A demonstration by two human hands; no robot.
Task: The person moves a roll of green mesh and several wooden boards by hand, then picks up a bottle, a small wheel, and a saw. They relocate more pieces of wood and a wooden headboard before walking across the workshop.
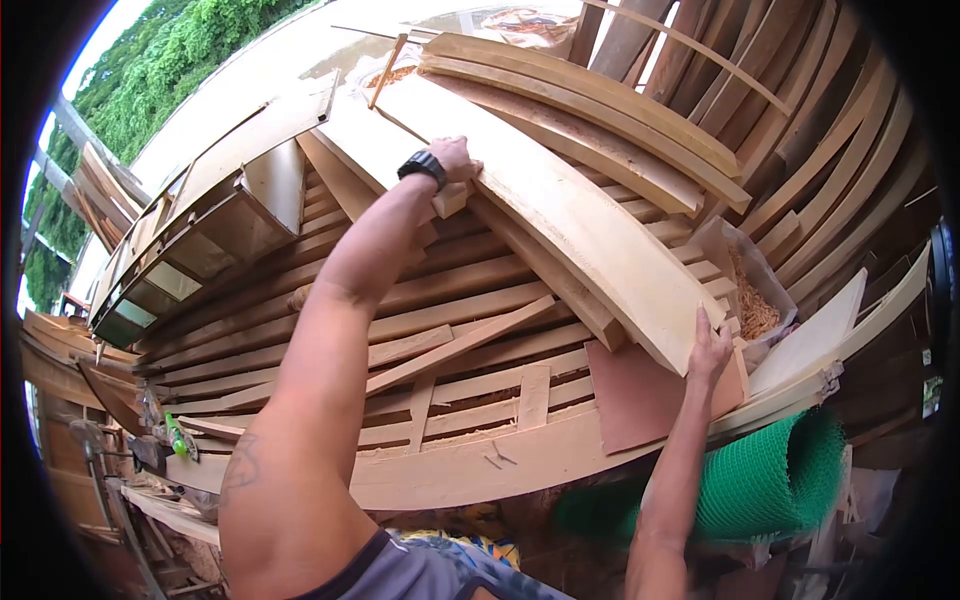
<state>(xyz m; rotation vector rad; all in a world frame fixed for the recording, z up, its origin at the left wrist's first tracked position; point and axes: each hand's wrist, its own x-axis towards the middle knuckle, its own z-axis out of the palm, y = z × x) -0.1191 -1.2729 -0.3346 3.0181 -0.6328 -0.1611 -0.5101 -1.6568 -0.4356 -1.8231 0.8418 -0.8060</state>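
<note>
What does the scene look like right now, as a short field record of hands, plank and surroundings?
left hand: gripping the upper edge of the plank
right hand: holding the plank's lower end
plank: long, pale, lying slanted on the wood pile
wood pile: stacked slats and curved boards
watch: on left wrist
green mesh roll: below right hand
bag of shavings: beside right hand

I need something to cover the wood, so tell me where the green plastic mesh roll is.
The green plastic mesh roll lies at the lower right of the head view, beneath the long pale curved timber and just right of the person's right forearm.
</note>
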